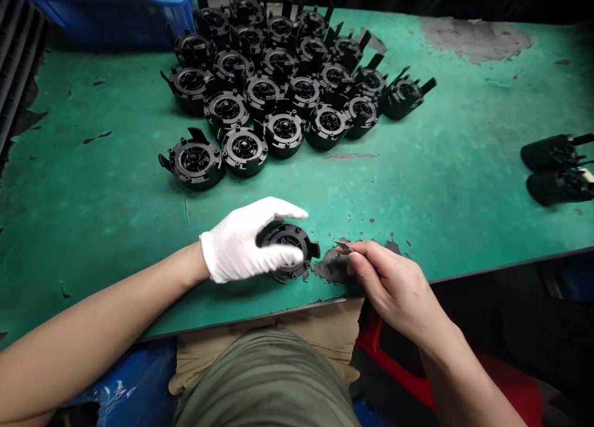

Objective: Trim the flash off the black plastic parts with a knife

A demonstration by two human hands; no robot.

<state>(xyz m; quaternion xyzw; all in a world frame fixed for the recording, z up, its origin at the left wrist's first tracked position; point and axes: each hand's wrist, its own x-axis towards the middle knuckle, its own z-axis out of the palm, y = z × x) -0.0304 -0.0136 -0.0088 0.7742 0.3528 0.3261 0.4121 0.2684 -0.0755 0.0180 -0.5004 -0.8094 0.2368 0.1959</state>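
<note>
My left hand, in a white glove, grips a round black plastic part near the table's front edge, the thumb lying across its top. Tabs stick out from the part's rim. To the right of it, apart from it, my bare right hand pinches a small thin blade between thumb and fingertips, its tip pointing left toward the part. The blade's other end is hidden in the fingers.
Several similar black parts stand grouped on the green table beyond my hands. Two more black parts lie at the far right. A blue bin sits at the back left. Below the table is a red stool.
</note>
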